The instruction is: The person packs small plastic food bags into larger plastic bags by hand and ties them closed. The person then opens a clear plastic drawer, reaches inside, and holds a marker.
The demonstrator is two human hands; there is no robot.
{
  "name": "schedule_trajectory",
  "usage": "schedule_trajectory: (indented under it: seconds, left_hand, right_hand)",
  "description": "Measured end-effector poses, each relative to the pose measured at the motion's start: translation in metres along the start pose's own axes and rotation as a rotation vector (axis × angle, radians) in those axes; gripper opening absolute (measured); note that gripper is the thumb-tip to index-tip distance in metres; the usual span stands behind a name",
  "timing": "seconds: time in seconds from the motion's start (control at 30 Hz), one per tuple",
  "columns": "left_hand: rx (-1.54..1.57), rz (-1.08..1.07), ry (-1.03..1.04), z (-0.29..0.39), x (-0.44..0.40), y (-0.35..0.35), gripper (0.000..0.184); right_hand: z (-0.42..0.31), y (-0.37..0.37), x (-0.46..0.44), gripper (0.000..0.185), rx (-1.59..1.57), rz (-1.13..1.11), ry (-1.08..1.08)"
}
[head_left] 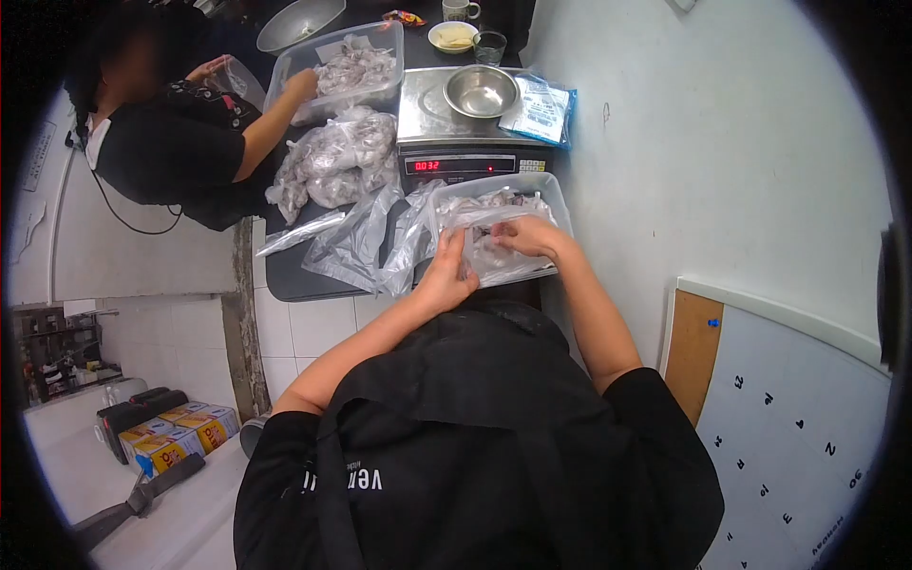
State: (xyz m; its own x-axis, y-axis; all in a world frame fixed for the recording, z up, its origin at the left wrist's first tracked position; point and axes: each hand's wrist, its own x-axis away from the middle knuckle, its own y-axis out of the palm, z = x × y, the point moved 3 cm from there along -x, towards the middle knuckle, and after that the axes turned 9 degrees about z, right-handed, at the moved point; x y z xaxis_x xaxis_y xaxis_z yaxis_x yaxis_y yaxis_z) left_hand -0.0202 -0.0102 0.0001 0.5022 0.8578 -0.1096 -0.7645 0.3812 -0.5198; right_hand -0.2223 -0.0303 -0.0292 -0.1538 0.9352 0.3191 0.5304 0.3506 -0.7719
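- Left hand (450, 275): closed on the near left side of a clear bag (492, 273), with thumb and fingers apart around the plastic.
- Right hand (532, 237): fingers curled downward at the mouth of the clear bag; cannot tell whether gripping a piece.
- Clear bag: positioned between both hands, over the near part of the near tub (560, 203).
- Near tub: translucent plastic, loaded with greyish-white pieces (494, 200); exact kind too small to tell.
- Left of the near tub: loose plastic bags (344, 249), flattened and crumpled, on the dark table (290, 278).
- Directly beyond the near tub: weighing scale (418, 112), with 0.032 in red on the display.
- On the scale platform: small steel bowl (482, 92); at its right side, a blue-and-white packet (540, 112).
- Left of the scale: filled bags (340, 160), piled together.
- Beyond the filled bags: far tub (388, 98), with more greyish pieces and a co-worker's hand (302, 86) reaching in; co-worker's other hand (206, 70) at a second clear bag (237, 82).
- Beyond the scale: plate (454, 38), glass (489, 47) and mug (461, 10).
- Far left of these: large metal bowl (300, 26).
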Motion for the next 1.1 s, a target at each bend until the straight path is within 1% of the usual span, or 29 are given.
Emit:
schedule_trajectory:
  seconds: [0.03, 0.07, 0.13, 0.17, 0.23, 0.37, 0.43, 0.47, 0.53, 0.57, 0.6, 0.63, 0.67, 0.7, 0.73, 0.77, 0.8, 0.83, 0.87, 0.9, 0.93, 0.97, 1.03, 1.07, 1.1]
  left_hand:
    - [0.013, -0.011, -0.033, -0.001, 0.0, 0.0, 0.074]
    - [0.025, -0.022, -0.065, 0.0, 0.0, -0.001, 0.074]
    - [0.008, -0.017, -0.059, 0.001, 0.0, 0.0, 0.073]
    - [-0.01, -0.011, -0.053, 0.002, -0.001, 0.0, 0.073]
    - [0.012, 0.001, -0.039, -0.003, -0.003, 0.002, 0.073]
    - [0.047, 0.036, -0.042, 0.0, -0.005, -0.001, 0.071]
    - [0.049, 0.052, -0.042, 0.004, -0.007, -0.005, 0.071]
    - [0.051, 0.064, -0.044, 0.005, -0.008, -0.007, 0.072]
    - [-0.002, 0.087, -0.004, 0.001, -0.006, -0.006, 0.068]
    - [-0.054, 0.108, 0.037, -0.002, -0.006, -0.006, 0.065]
    - [-0.054, 0.111, 0.041, -0.008, -0.006, -0.004, 0.065]
    - [0.085, 0.105, -0.065, -0.018, -0.008, -0.002, 0.058]
    - [0.223, 0.1, -0.169, -0.024, -0.01, -0.003, 0.052]
    - [0.222, 0.102, -0.166, -0.019, -0.014, -0.009, 0.052]
    - [0.51, 0.078, -0.405, -0.02, -0.017, -0.013, 0.045]
    - [0.798, 0.051, -0.646, -0.02, -0.017, -0.013, 0.039]
    - [0.794, 0.049, -0.648, -0.023, -0.018, -0.014, 0.039]
    - [0.918, 0.091, -0.704, -0.027, -0.018, -0.013, 0.036]
    - [1.043, 0.133, -0.758, -0.031, -0.018, -0.012, 0.033]
    - [1.04, 0.129, -0.756, -0.036, -0.019, -0.011, 0.033]
    - [1.099, 0.122, -0.782, -0.041, -0.02, -0.008, 0.029]
    - [1.159, 0.116, -0.808, -0.044, -0.022, -0.006, 0.026]
    - [1.17, 0.126, -0.831, -0.044, -0.024, -0.01, 0.026]
    - [1.181, 0.139, -0.858, -0.045, -0.025, -0.013, 0.026]
    - [1.177, 0.141, -0.857, -0.052, -0.025, -0.015, 0.026]
  right_hand:
    - [0.003, 0.007, 0.001, 0.022, -0.142, -0.007, -0.034]
    - [0.004, 0.011, 0.002, 0.022, -0.141, -0.009, -0.031]
    - [0.01, 0.02, 0.001, 0.028, 0.149, -0.02, 0.076]
    - [0.015, 0.035, -0.004, 0.028, 0.147, -0.018, 0.078]
    - [0.032, 0.054, -0.015, 0.029, 0.176, 0.47, 0.121]
    - [0.024, 0.043, -0.016, 0.031, 0.265, 0.436, 0.131]
    - [0.008, 0.022, -0.009, 0.035, 0.167, 0.483, 0.183]
    - [0.014, 0.021, -0.01, 0.035, 0.167, 0.484, 0.18]
    - [0.025, 0.021, -0.012, 0.034, 0.196, 0.366, 0.071]
    - [0.018, 0.01, -0.009, 0.034, 0.197, 0.37, 0.069]
    - [-0.001, -0.004, -0.001, 0.033, 0.2, 0.111, 0.031]
    - [-0.016, -0.016, 0.009, 0.033, 0.202, -0.148, -0.007]
    - [-0.023, -0.028, 0.017, 0.033, 0.205, -0.144, -0.01]
    - [-0.032, -0.037, 0.027, 0.035, -0.103, -0.144, -0.121]
    - [-0.042, -0.048, 0.035, 0.038, -0.412, -0.141, -0.231]
    - [-0.049, -0.058, 0.04, 0.038, -0.412, -0.139, -0.233]
    - [-0.048, -0.068, 0.044, 0.036, -0.357, -0.007, -0.006]
    - [-0.043, -0.072, 0.049, 0.034, -0.299, 0.124, 0.222]
    - [-0.037, -0.062, 0.051, 0.034, -0.303, 0.127, 0.224]
    - [-0.023, -0.049, 0.051, 0.035, -0.099, 0.34, 0.222]
    - [-0.01, -0.039, 0.05, 0.036, 0.11, 0.551, 0.218]
    - [0.004, -0.03, 0.045, 0.036, 0.111, 0.555, 0.219]
    - [0.034, -0.004, 0.03, 0.039, 0.198, 0.161, 0.241]
    - [0.044, 0.001, 0.028, 0.039, 0.197, 0.162, 0.238]
    - [0.054, 0.009, 0.029, 0.039, -0.423, 0.137, 0.437]
